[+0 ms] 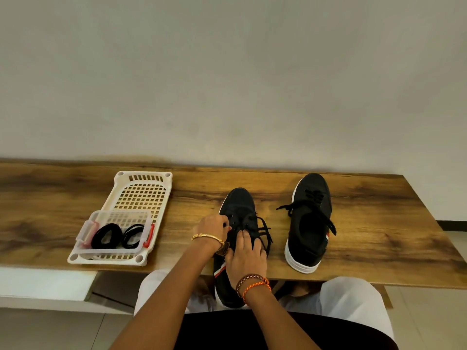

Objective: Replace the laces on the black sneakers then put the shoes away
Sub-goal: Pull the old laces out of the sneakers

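Two black sneakers with white soles are on the wooden table [379, 223]. The nearer sneaker [240, 205] lies in front of me, its heel over the table's front edge. My left hand [211, 229] pinches the black lace [264, 231] at the eyelets on the shoe's left side. My right hand [249, 256] lies over the tongue area, fingers curled down on the shoe; loose lace loops trail to its right. The second sneaker [309, 223] stands apart to the right, its black lace [326, 218] loosened and spread across the opening.
A white perforated plastic tray [141, 188] sits at the left of the table. In its near end stands a small clear box [115, 233] with red clips, holding coiled black laces [107, 236]. A plain wall runs behind the table.
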